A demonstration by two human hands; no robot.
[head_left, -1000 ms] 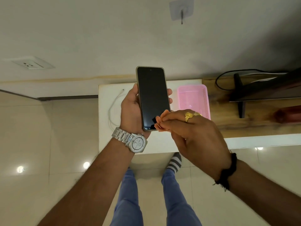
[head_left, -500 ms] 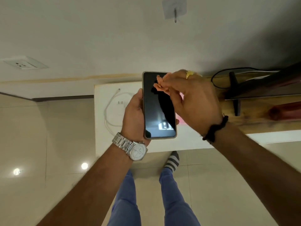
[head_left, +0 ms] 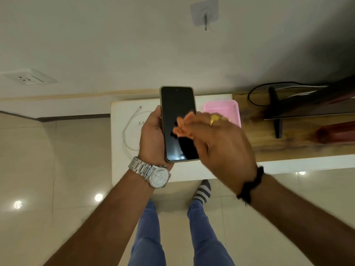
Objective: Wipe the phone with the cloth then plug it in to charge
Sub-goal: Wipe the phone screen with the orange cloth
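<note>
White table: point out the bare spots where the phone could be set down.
On the white table, one bare strip lies along the near edge, below the white cable; another lies at the far edge between cable and pink basket. The left side is crowded by the cable loop; the hands hide the middle.
</note>
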